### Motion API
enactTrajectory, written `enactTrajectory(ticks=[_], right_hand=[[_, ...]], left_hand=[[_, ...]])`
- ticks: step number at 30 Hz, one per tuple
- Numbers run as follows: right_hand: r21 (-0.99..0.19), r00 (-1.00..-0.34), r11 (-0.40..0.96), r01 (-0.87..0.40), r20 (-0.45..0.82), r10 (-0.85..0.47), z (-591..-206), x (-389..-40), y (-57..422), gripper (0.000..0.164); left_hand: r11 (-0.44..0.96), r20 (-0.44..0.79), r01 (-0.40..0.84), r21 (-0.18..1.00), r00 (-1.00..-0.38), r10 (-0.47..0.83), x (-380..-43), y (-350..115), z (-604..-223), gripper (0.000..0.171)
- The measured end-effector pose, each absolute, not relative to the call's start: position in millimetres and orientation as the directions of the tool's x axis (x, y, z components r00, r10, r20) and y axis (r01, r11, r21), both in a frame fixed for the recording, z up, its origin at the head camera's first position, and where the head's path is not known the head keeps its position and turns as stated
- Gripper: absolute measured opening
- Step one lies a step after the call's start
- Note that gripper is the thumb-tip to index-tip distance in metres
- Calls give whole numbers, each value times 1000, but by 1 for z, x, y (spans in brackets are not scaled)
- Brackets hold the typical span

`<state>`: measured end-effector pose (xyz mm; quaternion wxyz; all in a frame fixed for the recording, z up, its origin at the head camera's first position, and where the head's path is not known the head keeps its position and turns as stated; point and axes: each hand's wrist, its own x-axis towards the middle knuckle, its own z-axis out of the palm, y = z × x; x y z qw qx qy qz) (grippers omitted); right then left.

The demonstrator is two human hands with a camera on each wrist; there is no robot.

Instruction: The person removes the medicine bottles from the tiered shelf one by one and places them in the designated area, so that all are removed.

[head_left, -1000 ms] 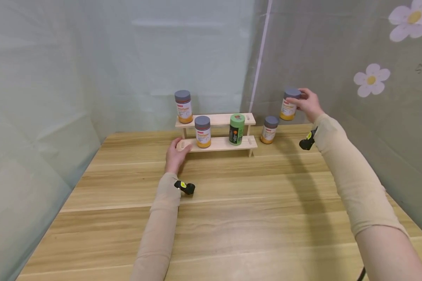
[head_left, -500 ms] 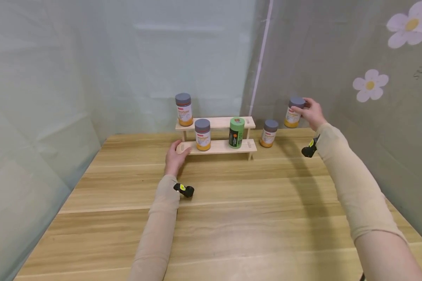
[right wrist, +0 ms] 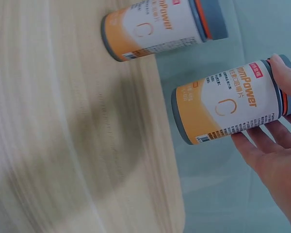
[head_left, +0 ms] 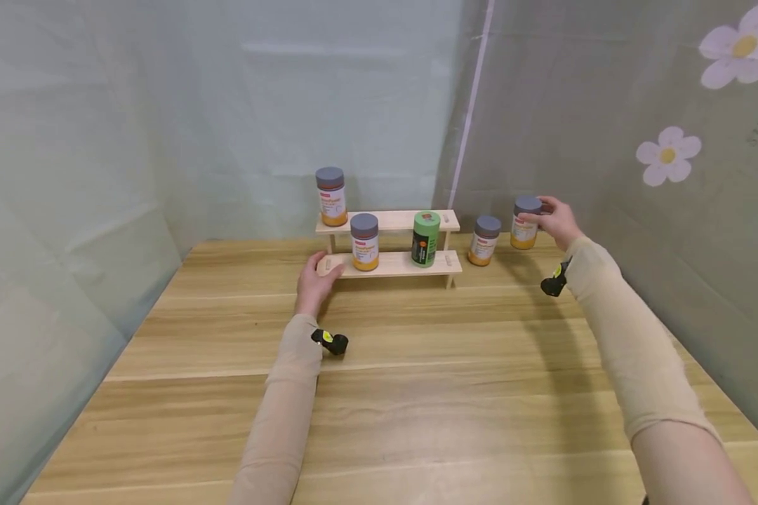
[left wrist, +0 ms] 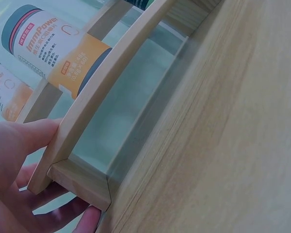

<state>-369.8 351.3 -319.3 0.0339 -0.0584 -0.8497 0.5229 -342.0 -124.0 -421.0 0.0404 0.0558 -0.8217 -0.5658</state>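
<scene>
My right hand [head_left: 559, 221] grips a vitamin bottle [head_left: 523, 230] near its dark grey lid, thumb on one side and fingers on the other. This orange-and-white bottle is upright at the back right of the table. A matching bottle [head_left: 483, 245] stands just left of it. With thumb above and fingers curled beneath, my left hand [head_left: 314, 284] holds the left end of a two-step wooden display shelf [head_left: 391, 263]. One vitamin bottle [head_left: 333, 205] stands on the upper step's left. On the lower step are another vitamin bottle [head_left: 365, 250] and a green-lidded container [head_left: 424, 245].
The wood-grain table [head_left: 379, 393] spreads in front of the shelf. A pale curtain [head_left: 259, 126] hangs close behind its back edge, and a grey curtain with white flowers [head_left: 668, 156] runs along the right side.
My right hand has lowered the vitamin bottle toward the back right of the table, beside the standing one. My left hand has kept its hold on the shelf end.
</scene>
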Motion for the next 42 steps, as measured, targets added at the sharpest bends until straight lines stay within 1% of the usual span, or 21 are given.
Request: enactTrajectory(ticks=[5, 16, 20, 24, 30, 37, 42], right_hand=[[-895, -990, 438, 80, -19, 142, -332, -366, 353, 83], [-876, -990, 474, 88, -26, 135, -356, -364, 357, 84], [-877, -991, 472, 90, -31, 131, -366, -361, 357, 81], [-862, -993, 505, 46, 17, 119, -371, -360, 360, 77], [-813, -996, 581, -29, 71, 49, -374, -363, 362, 75], [-817, -996, 571, -82, 83, -24, -376, -363, 363, 71], [-828, -995, 553, -94, 85, -41, -376, -367, 363, 70]], left_hand=[[368, 12, -38, 929, -991, -132, -341, -122, -422, 65], [353, 6, -42, 935, -991, -135, -340, -123, -425, 65], [352, -14, -60, 934, -991, -131, -337, -123, -425, 65], [352, -18, -65, 934, -991, -135, -336, -122, -427, 66], [349, 11, -42, 936, -989, -150, -338, -124, -427, 65], [368, 20, -34, 929, -990, -142, -340, -125, -426, 65], [360, 16, -36, 932, -990, -141, -340, -125, -424, 65]])
